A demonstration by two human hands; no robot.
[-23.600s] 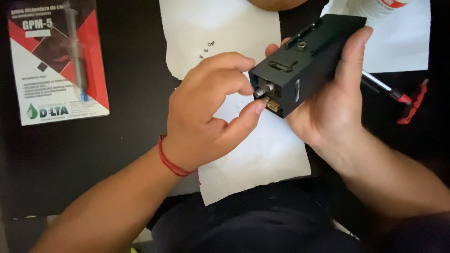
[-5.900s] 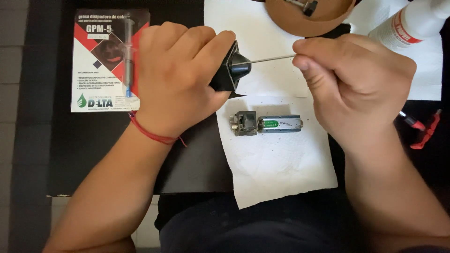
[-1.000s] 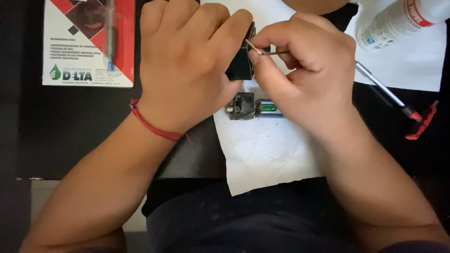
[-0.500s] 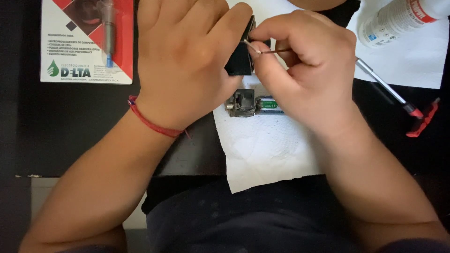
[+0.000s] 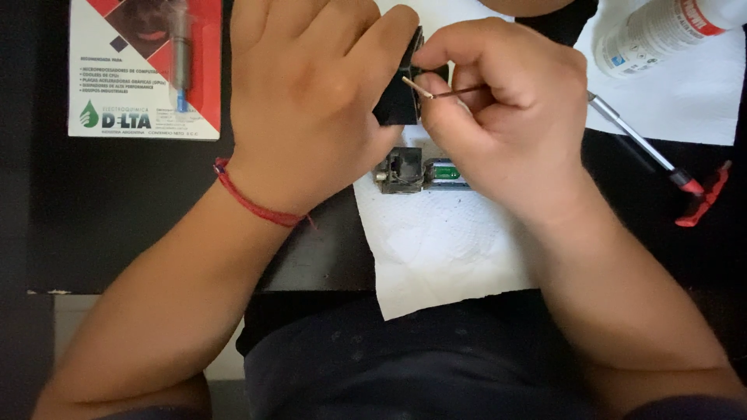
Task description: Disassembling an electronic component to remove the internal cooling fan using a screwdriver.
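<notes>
Nearest the camera, a dark-clothed lap (image 5: pixel 405 365) fills the bottom edge, and 2 forearms rise from it toward the black table (image 5: pixel 117 218). A white paper towel (image 5: pixel 443 249) hangs just over the table's near edge. On it lies a small circuit part (image 5: pixel 424 169) with a green strip, half tucked under the right wrist.

Left hand (image 5: pixel 311 101), red string bracelet (image 5: pixel 253 202) at the wrist: fingers curled and pressed together around a small black casing (image 5: pixel 398 101), thumb clamped along its edge. The casing is held just above the towel, right over the circuit part.

Right hand (image 5: pixel 498 101): thumb and forefinger pinch a thin wooden stick (image 5: pixel 436 92), the other fingers folded in. The stick's pale tip sits against the casing's open face, touching it as far as the view shows.

Further out on the right, a screwdriver (image 5: pixel 646 152) with a red handle lies slanted on the table. Beyond it, a white spray bottle (image 5: pixel 661 31) rests on a second white sheet (image 5: pixel 685 101). Far left, a red-and-white blister card (image 5: pixel 140 70) holding a syringe lies flat, well apart from the hands.
</notes>
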